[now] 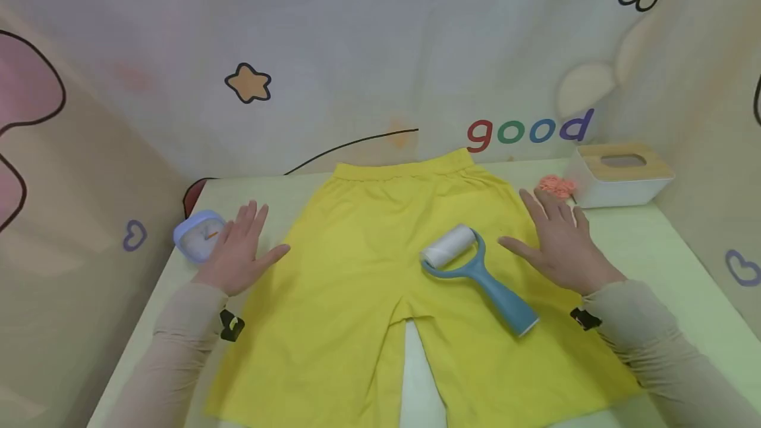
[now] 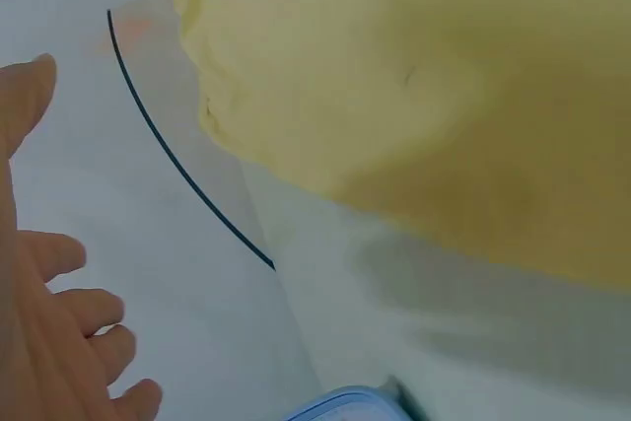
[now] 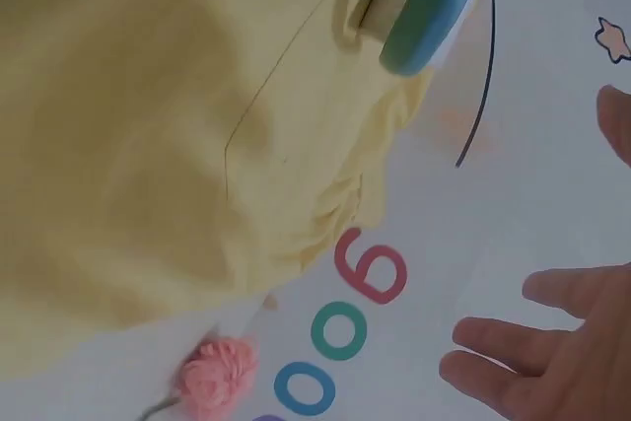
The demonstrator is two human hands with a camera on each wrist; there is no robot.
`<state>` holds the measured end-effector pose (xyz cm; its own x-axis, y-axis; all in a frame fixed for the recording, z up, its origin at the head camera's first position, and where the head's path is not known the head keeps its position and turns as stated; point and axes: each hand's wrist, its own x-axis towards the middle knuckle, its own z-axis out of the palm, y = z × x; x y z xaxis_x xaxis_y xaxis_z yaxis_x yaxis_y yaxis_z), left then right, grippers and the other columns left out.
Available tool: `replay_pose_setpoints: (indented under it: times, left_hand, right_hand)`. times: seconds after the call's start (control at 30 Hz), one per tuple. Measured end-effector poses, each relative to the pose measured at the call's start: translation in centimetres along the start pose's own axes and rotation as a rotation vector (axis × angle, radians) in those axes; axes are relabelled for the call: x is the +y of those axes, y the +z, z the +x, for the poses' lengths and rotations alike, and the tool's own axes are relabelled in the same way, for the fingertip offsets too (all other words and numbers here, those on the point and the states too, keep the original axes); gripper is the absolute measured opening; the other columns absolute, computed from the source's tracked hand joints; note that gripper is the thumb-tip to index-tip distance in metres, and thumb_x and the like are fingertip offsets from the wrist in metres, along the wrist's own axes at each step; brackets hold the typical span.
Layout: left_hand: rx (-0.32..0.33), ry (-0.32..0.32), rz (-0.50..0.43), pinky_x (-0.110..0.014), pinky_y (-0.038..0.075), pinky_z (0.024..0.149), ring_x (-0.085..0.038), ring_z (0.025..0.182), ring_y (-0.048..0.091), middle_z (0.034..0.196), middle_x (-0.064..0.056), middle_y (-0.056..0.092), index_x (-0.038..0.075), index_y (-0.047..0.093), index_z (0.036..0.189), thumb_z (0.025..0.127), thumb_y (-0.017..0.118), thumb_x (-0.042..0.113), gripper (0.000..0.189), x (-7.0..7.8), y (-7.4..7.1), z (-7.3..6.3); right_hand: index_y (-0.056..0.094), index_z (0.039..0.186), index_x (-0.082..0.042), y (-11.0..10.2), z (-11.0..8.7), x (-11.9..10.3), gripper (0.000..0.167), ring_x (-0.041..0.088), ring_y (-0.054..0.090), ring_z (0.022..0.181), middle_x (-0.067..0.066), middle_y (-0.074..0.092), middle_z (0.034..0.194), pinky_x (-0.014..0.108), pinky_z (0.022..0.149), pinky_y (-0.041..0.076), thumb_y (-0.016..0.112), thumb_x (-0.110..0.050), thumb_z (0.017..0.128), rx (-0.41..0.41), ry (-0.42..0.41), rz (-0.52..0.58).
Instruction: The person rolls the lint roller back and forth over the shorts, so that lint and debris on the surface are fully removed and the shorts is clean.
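Observation:
Yellow shorts [image 1: 351, 256] lie spread on the table, waistband toward the back wall. On their right half rests a lint roller [image 1: 502, 296] with a white roll and a blue handle, slanting down to the right. My left hand [image 1: 234, 259], fingers extended and thumb apart, is at the left edge of the shorts, beside a small lavender clock [image 1: 193, 243] that it partly covers. Over the right side of the shorts, my right hand [image 1: 561, 246] has its fingers spread and holds nothing. Both wrist views show the fingers apart from the yellow cloth [image 2: 414, 76].
A white tissue box [image 1: 621, 183] with a wooden lid stands at the back right. Next to it lies a pink flower [image 1: 557, 185], also visible in the right wrist view. A printed cloth backdrop [image 1: 357, 51] closes off the back and sides of the pale table [image 1: 648, 249].

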<state>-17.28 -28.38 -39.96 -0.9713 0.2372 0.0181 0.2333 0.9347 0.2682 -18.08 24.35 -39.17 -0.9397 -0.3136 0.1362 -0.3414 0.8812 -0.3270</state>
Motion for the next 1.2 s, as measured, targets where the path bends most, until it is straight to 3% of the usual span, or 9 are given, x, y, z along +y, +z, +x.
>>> replay_pose_setpoints:
  times: [0.23,0.43,0.57,0.63,0.8,0.93,1.03,1.2]
  left_hand:
    - [-0.056,-0.039,-0.091,-0.061,0.008,0.112,-0.042,0.146,0.003,0.16,-0.024,0.003,0.001,0.011,0.155,0.094,0.049,0.061,0.094,0.1,1.5,-2.9]
    - [-0.13,-0.089,-0.192,-0.062,0.009,0.112,-0.044,0.145,0.006,0.159,-0.026,0.007,-0.001,0.014,0.154,0.093,0.053,0.059,0.094,0.4,2.5,-5.5]
    - [-0.133,-0.129,-0.223,-0.062,0.008,0.112,-0.047,0.143,0.008,0.157,-0.03,0.01,-0.005,0.018,0.152,0.091,0.058,0.055,0.095,1.0,3.5,-8.4]
    - [-0.143,-0.164,-0.23,-0.062,0.006,0.112,-0.048,0.143,0.007,0.157,-0.03,0.009,-0.006,0.017,0.152,0.09,0.059,0.057,0.097,1.4,4.1,-10.0]
    - [-0.17,-0.244,-0.267,-0.064,0.0,0.111,-0.046,0.144,-0.002,0.158,-0.028,0.001,-0.005,0.01,0.153,0.085,0.061,0.063,0.108,2.4,5.9,-13.5]
    - [-0.124,-0.263,-0.272,-0.064,0.0,0.111,-0.045,0.145,-0.004,0.159,-0.026,-0.001,-0.005,0.008,0.153,0.084,0.063,0.063,0.111,2.4,7.2,-14.9]
    - [-0.114,-0.278,-0.273,-0.064,0.0,0.111,-0.045,0.145,-0.005,0.159,-0.026,-0.002,-0.006,0.007,0.152,0.084,0.063,0.062,0.112,2.0,7.8,-15.5]
    - [-0.135,-0.317,-0.298,-0.065,-0.004,0.11,-0.045,0.144,-0.008,0.159,-0.026,-0.005,-0.007,0.004,0.152,0.082,0.065,0.062,0.116,1.6,8.0,-16.5]
  right_hand:
    - [0.027,0.152,-0.002,2.2,-1.9,-2.6,0.082,0.049,0.033,0.128,0.028,0.036,0.143,0.068,0.098,0.025,0.055,-0.054,0.094,-0.079,-0.081,0.097]
    - [0.029,0.152,-0.005,4.6,-3.0,-4.6,0.086,0.031,0.047,0.105,0.019,0.046,0.127,0.048,0.085,0.043,0.058,-0.057,0.091,-0.165,-0.096,0.164]
    - [0.024,0.153,-0.002,5.6,-3.0,-5.1,0.085,0.021,0.046,0.081,0.019,0.048,0.114,0.034,0.068,0.042,0.068,-0.039,0.09,-0.209,-0.086,0.15]
    - [0.021,0.153,-0.001,5.9,-3.0,-5.2,0.08,0.017,0.045,0.071,0.02,0.049,0.11,0.029,0.06,0.041,0.067,-0.026,0.092,-0.22,-0.087,0.148]
    - [0.022,0.152,-0.001,5.2,-3.1,-5.4,0.069,0.016,0.049,0.068,0.024,0.051,0.12,0.027,0.052,0.039,0.058,-0.01,0.094,-0.168,-0.073,0.179]
    - [0.029,0.151,-0.004,4.3,-2.7,-6.7,0.065,0.016,0.049,0.072,0.015,0.053,0.112,0.027,0.054,0.04,0.059,-0.012,0.094,-0.117,-0.075,0.199]
    - [0.033,0.15,-0.007,4.3,-2.0,-8.6,0.063,0.014,0.046,0.07,0.008,0.052,0.104,0.027,0.056,0.041,0.061,-0.013,0.094,-0.131,-0.079,0.246]
    - [0.039,0.147,-0.007,6.4,-1.0,-13.1,0.063,0.01,0.046,0.071,0.001,0.05,0.099,0.025,0.061,0.044,0.066,-0.011,0.09,-0.125,-0.182,0.362]
